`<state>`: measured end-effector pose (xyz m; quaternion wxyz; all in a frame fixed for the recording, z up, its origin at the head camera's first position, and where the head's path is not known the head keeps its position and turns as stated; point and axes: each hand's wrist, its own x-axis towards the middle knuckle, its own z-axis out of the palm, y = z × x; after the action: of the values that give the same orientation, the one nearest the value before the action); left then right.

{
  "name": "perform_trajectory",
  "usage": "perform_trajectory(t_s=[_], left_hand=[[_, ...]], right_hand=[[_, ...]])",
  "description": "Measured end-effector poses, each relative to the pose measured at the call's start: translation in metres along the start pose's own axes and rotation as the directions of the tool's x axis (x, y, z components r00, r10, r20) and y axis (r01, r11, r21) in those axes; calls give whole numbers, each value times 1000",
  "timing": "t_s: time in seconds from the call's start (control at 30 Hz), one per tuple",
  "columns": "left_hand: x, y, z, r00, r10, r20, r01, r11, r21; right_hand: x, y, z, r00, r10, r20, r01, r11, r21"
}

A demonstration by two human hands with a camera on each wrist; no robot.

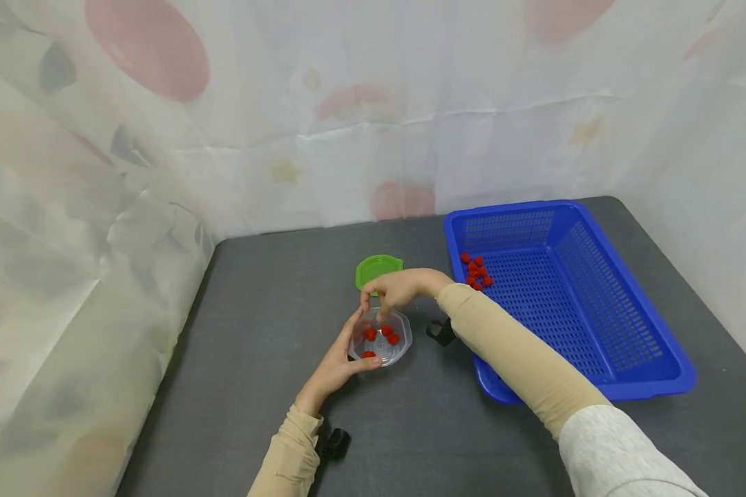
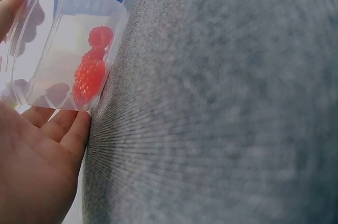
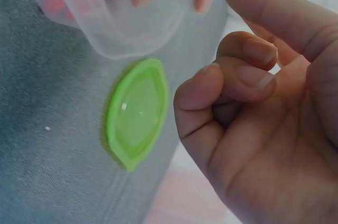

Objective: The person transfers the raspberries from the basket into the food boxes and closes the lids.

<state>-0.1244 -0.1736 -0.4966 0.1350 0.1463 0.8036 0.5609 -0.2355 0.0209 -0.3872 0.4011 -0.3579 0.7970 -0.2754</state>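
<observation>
My left hand [image 1: 336,360] holds a clear plastic container [image 1: 399,351] on the table, thumb along its near side and fingers at its far left. Several red raspberries [image 1: 370,334] lie on its bottom; in the left wrist view, raspberries [image 2: 90,76] show through the wall. Above the container's far rim, my right hand [image 1: 400,288] hangs with thumb and index finger apart and pointing down. Nothing shows between them. Three other fingers [image 3: 198,86] curl toward the palm in the right wrist view. Just beyond the container lies a green lid [image 1: 379,264], partly behind the right hand.
A large blue perforated basket [image 1: 547,304] stands on the right, under the right forearm's reach. More raspberries [image 1: 474,270] are gathered at its left side. The dark grey table [image 1: 255,310] meets a printed curtain [image 1: 273,103] at the back and left.
</observation>
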Motion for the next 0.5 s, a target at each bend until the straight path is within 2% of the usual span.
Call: perform_trajectory(t_s=[0.27, 0.5], left_hand=[[0, 2, 0, 1000, -12, 5, 12, 1000, 9], [0, 4, 0, 1000, -17, 0, 17, 1000, 8]], right_hand=[[-26, -7, -13, 994, -80, -75, 81, 997, 1], [-57, -1, -24, 980, -94, -176, 100, 995, 26]])
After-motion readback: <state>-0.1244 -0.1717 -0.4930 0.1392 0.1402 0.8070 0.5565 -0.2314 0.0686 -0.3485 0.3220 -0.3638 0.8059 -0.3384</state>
